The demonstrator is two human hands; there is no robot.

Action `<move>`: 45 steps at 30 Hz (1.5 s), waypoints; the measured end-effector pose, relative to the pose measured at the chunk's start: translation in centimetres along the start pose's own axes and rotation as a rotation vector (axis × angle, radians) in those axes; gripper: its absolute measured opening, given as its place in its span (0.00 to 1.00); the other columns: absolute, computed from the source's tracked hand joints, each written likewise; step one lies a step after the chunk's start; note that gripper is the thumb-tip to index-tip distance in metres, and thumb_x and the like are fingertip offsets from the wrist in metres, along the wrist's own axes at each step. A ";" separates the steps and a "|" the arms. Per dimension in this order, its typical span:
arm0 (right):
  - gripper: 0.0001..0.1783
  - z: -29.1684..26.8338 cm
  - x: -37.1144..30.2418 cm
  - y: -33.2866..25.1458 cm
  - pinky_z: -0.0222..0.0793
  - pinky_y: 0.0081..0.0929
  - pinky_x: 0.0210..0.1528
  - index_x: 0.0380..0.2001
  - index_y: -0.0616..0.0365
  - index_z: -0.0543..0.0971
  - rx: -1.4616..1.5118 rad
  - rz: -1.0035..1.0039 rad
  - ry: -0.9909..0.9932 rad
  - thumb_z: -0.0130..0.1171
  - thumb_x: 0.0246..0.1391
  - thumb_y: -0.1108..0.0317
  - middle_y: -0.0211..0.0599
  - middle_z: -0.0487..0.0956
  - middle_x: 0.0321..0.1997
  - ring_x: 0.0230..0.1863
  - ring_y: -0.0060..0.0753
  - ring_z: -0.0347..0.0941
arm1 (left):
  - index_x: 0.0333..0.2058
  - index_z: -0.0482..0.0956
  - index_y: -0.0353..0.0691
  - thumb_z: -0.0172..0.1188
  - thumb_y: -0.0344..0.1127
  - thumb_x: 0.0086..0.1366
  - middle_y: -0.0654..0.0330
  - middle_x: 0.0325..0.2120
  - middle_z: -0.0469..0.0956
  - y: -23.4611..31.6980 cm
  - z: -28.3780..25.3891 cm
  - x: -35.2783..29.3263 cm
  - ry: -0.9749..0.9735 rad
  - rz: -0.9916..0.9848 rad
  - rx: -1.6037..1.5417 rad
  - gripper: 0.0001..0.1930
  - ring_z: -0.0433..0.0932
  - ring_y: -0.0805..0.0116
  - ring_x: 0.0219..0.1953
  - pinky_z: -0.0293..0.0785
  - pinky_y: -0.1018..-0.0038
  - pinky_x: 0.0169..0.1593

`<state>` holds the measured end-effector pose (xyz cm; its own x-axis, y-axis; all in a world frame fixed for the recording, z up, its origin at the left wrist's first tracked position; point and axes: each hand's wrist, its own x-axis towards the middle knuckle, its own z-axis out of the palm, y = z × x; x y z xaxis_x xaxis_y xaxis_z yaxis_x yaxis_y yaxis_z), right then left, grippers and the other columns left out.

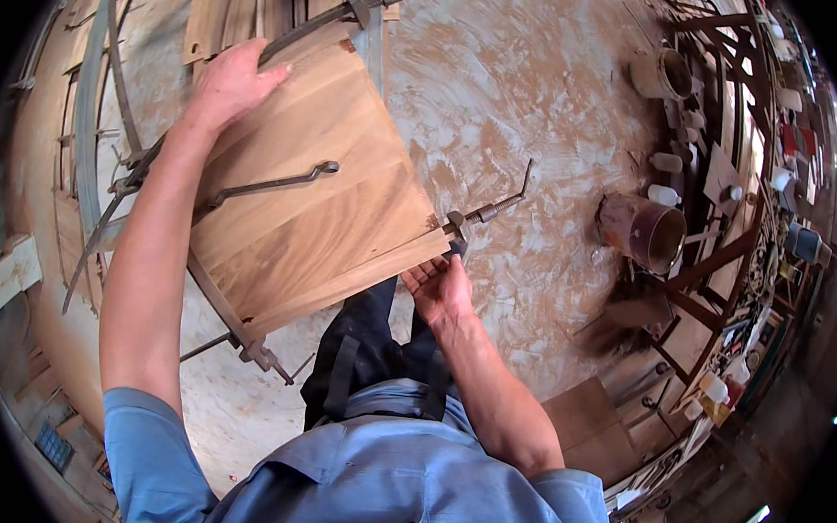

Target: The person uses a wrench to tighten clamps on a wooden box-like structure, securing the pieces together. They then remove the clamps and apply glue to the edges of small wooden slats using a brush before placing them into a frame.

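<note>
A square, light-brown wooden panel (317,198) is tilted in front of me, held in metal bar clamps. My left hand (230,85) is closed over its far left edge, beside the upper bar clamp (352,10); its fingertips are hidden and the thumb lies toward the panel. Palm up, my right hand (442,290) holds the near right edge from below, close to another clamp's screw end (469,221); part of its fingers is under the wood. A cranked wrench (275,184) lies across the panel face. At the near left corner sits a further clamp end (261,353).
More wooden boards (247,7) lie at the far left, near a long metal rail (88,107). Along the right stand a stained bucket (643,232), another bucket (662,75), white bottles (664,194) and a cluttered rack (725,271). The floor (533,106) is smeared with white and brown.
</note>
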<state>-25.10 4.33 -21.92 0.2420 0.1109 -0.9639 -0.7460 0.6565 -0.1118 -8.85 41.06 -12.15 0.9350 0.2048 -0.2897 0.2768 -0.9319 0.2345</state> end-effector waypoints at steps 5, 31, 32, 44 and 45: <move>0.32 -0.3 1.4 0.9 0.68 0.43 0.57 0.50 0.62 0.69 0.121 -0.022 0.107 0.23 0.69 0.46 0.43 0.76 0.49 0.51 0.42 0.72 | 0.49 0.76 0.37 0.56 0.54 0.61 0.43 0.42 0.79 -0.5 0.5 1.1 0.059 0.032 -0.055 0.27 0.78 0.48 0.45 0.71 0.61 0.49; 0.31 1.5 5.0 1.3 0.64 0.47 0.60 0.53 0.60 0.71 0.329 -0.059 0.022 0.28 0.67 0.48 0.43 0.74 0.55 0.57 0.48 0.69 | 0.44 0.80 0.44 0.51 0.56 0.62 0.49 0.37 0.81 1.3 0.4 1.7 0.033 -0.087 -0.003 0.24 0.78 0.49 0.43 0.72 0.60 0.46; 0.29 4.2 3.5 1.2 0.62 0.51 0.62 0.55 0.58 0.70 0.293 -0.025 -0.040 0.31 0.66 0.50 0.43 0.72 0.59 0.60 0.49 0.67 | 0.43 0.80 0.44 0.51 0.57 0.62 0.48 0.38 0.80 0.5 1.0 1.2 0.043 -0.084 -0.011 0.24 0.78 0.48 0.44 0.72 0.59 0.47; 0.27 4.0 2.3 0.3 0.62 0.45 0.63 0.55 0.58 0.71 0.113 0.030 -0.254 0.38 0.64 0.50 0.41 0.71 0.60 0.59 0.45 0.67 | 0.55 0.71 0.39 0.55 0.50 0.62 0.48 0.47 0.76 -0.2 1.0 -0.3 0.426 0.199 -0.074 0.27 0.73 0.50 0.51 0.69 0.62 0.54; 0.25 3.3 2.7 0.0 0.64 0.45 0.62 0.55 0.57 0.71 0.086 0.014 -0.264 0.40 0.64 0.53 0.41 0.72 0.60 0.59 0.45 0.68 | 0.55 0.71 0.36 0.57 0.48 0.61 0.47 0.48 0.75 -0.6 0.7 -1.2 0.481 0.177 -0.142 0.28 0.73 0.50 0.51 0.68 0.62 0.55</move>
<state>-22.39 7.09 -23.69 0.3940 0.3035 -0.8676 -0.6979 0.7130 -0.0675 -10.33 41.14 -12.60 0.9571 0.1930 0.2162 0.1013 -0.9217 0.3744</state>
